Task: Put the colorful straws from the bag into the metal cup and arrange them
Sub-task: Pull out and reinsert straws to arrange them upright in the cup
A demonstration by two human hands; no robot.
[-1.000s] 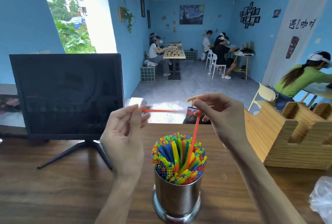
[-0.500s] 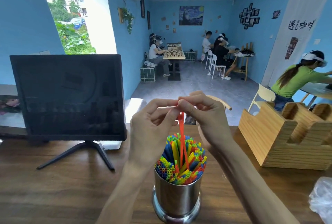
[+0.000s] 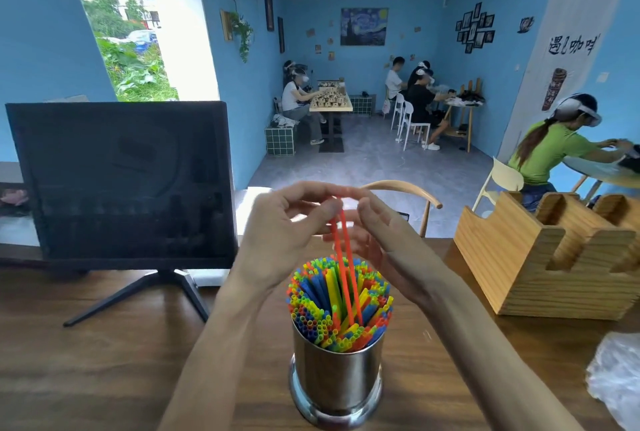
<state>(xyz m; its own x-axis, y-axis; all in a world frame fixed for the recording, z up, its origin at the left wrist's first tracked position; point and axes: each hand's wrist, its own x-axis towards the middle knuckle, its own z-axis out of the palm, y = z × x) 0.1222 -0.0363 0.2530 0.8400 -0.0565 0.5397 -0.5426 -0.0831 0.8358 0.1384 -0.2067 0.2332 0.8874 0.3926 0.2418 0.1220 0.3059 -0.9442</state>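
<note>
A shiny metal cup (image 3: pixel 337 375) stands on the wooden table (image 3: pixel 104 361) near the front edge, packed with several colorful straws (image 3: pixel 322 302). Two orange straws (image 3: pixel 343 257) rise higher than the rest, their lower ends down among the others. My left hand (image 3: pixel 280 230) pinches their top ends above the cup. My right hand (image 3: pixel 377 233) is just right of them, its fingertips meeting the left hand's at the straw tops and its other fingers loosely spread. The clear plastic bag (image 3: pixel 613 378) lies at the table's right edge.
A dark monitor (image 3: pixel 121 181) on a black stand sits at the back left. A wooden slotted holder (image 3: pixel 550 257) stands to the right of the cup. A wooden chair back (image 3: pixel 405 188) shows beyond the table. Other people sit at tables farther in the room.
One second ago my hands were apart, each with an orange straw. They came together above the cup, and both straws now stand side by side and lower in the cup.
</note>
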